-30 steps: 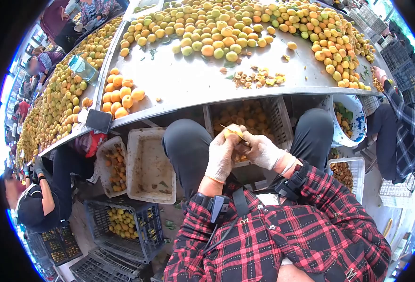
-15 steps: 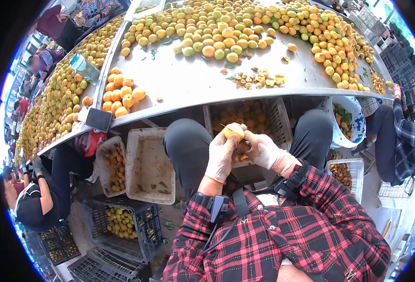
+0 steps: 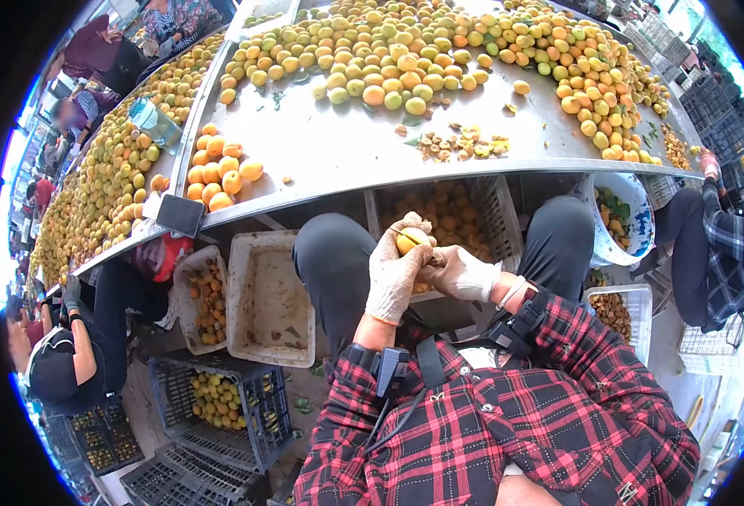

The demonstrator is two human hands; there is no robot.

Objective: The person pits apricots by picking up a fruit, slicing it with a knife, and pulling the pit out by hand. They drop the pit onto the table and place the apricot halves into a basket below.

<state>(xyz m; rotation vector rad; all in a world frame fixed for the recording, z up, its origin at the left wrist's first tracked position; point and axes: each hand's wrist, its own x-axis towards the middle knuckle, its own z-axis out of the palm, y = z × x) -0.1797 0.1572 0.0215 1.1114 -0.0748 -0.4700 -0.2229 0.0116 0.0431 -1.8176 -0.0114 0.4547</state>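
My left hand (image 3: 391,278), in a soiled white glove, is closed around a yellow-orange apricot (image 3: 410,240) above my lap. A thin dark line runs across the fruit; whether it is a cut or a blade, I cannot tell. Close beside it, my gloved right hand (image 3: 466,272) has its fingers bent and pressed together at the fruit's lower side. What those fingers hold, if anything, is hidden. Below both hands, between my knees, stands a crate (image 3: 511,221) with orange apricots (image 3: 449,211) in it.
Heaped apricots (image 3: 389,63) cover the back of the metal table (image 3: 321,139), with pitted scraps (image 3: 460,143) nearer its edge. Left of my knee are a beige tub (image 3: 271,295) and a black crate (image 3: 220,405). A white bucket (image 3: 633,215) stands right; co-workers sit on both sides.
The apricot has turned in my left hand and now shows a dark line across it. My right hand has shifted slightly left and down, tighter against the fruit.
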